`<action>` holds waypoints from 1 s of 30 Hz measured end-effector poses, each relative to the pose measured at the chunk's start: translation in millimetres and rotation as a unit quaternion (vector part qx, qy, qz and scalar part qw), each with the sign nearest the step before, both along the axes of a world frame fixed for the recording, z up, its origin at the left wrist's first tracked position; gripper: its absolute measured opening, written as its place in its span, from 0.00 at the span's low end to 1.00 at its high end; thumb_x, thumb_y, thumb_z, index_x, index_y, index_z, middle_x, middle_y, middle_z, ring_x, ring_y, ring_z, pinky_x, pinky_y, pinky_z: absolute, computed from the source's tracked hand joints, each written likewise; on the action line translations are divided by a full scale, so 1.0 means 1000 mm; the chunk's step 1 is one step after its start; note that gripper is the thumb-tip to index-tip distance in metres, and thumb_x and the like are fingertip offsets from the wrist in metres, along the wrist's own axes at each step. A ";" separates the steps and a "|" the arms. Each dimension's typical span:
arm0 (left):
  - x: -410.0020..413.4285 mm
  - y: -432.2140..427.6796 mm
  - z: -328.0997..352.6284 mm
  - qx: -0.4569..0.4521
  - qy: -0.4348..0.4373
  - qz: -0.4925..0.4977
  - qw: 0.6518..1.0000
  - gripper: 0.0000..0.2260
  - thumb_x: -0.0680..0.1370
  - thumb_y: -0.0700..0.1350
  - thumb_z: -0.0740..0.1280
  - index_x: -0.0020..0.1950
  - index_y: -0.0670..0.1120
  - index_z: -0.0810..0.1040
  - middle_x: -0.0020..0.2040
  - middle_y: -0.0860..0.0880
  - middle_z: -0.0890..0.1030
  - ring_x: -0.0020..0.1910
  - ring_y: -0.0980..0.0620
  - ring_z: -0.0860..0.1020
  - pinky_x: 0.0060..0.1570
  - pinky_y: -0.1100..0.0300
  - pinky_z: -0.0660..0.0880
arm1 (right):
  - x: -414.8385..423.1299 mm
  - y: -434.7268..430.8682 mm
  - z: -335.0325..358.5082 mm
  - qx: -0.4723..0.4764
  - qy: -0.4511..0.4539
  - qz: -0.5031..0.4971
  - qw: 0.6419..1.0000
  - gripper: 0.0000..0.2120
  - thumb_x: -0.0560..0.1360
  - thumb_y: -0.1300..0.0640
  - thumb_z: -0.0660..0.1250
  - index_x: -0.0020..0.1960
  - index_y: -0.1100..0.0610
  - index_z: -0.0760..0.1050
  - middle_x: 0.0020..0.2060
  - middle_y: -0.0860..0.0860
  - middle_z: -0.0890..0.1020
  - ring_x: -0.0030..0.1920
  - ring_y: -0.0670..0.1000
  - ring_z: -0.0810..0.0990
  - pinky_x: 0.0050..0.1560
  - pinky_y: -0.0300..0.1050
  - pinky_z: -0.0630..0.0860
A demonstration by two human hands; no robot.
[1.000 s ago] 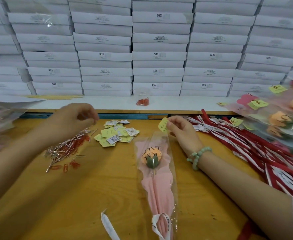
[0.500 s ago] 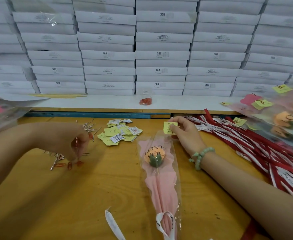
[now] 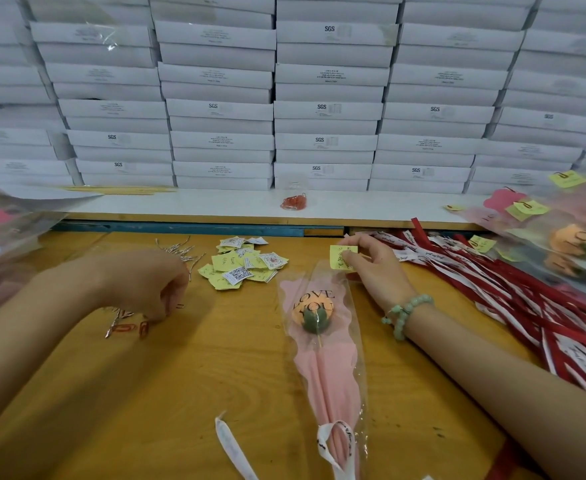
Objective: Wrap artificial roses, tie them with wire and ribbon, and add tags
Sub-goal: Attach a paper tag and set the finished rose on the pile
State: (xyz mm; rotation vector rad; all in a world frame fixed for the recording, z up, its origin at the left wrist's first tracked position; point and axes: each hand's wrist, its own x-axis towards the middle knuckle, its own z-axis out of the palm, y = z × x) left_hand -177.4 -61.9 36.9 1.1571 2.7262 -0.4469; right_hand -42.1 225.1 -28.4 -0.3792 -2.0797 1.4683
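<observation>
An orange rose [image 3: 314,311] lies in a clear sleeve with pink paper, along the middle of the wooden table [image 3: 180,393]. A white ribbon [image 3: 336,445] is tied round its stem end. My right hand [image 3: 376,271] pinches a yellow tag [image 3: 340,256] against the sleeve's top edge. My left hand [image 3: 146,289] is knuckles up over silver wire ties [image 3: 180,251] and red paper clips [image 3: 128,328]. Its fingers curl down onto them and the fingertips are hidden. A loose pile of yellow and white tags [image 3: 246,263] lies between my hands.
Red and white ribbons [image 3: 492,289] spread across the right side. Finished wrapped roses with tags [image 3: 575,240] are heaped at the far right. Clear sleeves [image 3: 4,230] lie at the left edge. A small bag of red clips [image 3: 295,200] sits on the white shelf below stacked white boxes [image 3: 319,109].
My left hand dropped from above the wire ties down and nearer, onto the paper clips. My right hand turned the yellow tag flat against the sleeve's top.
</observation>
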 end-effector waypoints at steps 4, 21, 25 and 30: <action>0.004 0.005 -0.005 0.001 0.003 -0.010 1.000 0.07 0.72 0.44 0.69 0.42 0.56 0.77 0.40 0.58 0.77 0.38 0.60 0.74 0.30 0.71 0.66 | 0.000 0.000 0.000 0.006 0.000 0.003 1.000 0.07 0.79 0.63 0.62 0.53 0.56 0.77 0.46 0.46 0.78 0.35 0.33 0.80 0.31 0.29 0.74; -0.011 -0.007 0.006 0.127 0.023 -0.046 0.991 0.11 0.74 0.40 0.69 0.39 0.57 0.79 0.42 0.61 0.79 0.42 0.72 0.73 0.38 0.72 0.70 | 0.000 0.001 -0.001 0.013 0.003 0.008 1.000 0.07 0.79 0.65 0.62 0.52 0.59 0.77 0.47 0.51 0.78 0.35 0.31 0.79 0.30 0.27 0.72; -0.012 -0.008 0.009 0.146 0.005 -0.053 0.988 0.12 0.75 0.39 0.70 0.38 0.56 0.80 0.40 0.60 0.80 0.43 0.72 0.74 0.40 0.75 0.70 | -0.001 0.002 -0.002 0.019 0.000 0.006 1.000 0.06 0.79 0.64 0.62 0.52 0.58 0.78 0.48 0.51 0.79 0.35 0.32 0.79 0.31 0.28 0.73; -0.013 -0.009 0.006 0.091 0.001 -0.039 0.995 0.13 0.78 0.38 0.63 0.42 0.56 0.78 0.47 0.60 0.77 0.46 0.61 0.75 0.50 0.62 0.75 | -0.001 0.002 -0.001 0.038 0.001 0.002 0.999 0.07 0.78 0.64 0.63 0.52 0.58 0.78 0.46 0.45 0.78 0.37 0.29 0.77 0.33 0.26 0.72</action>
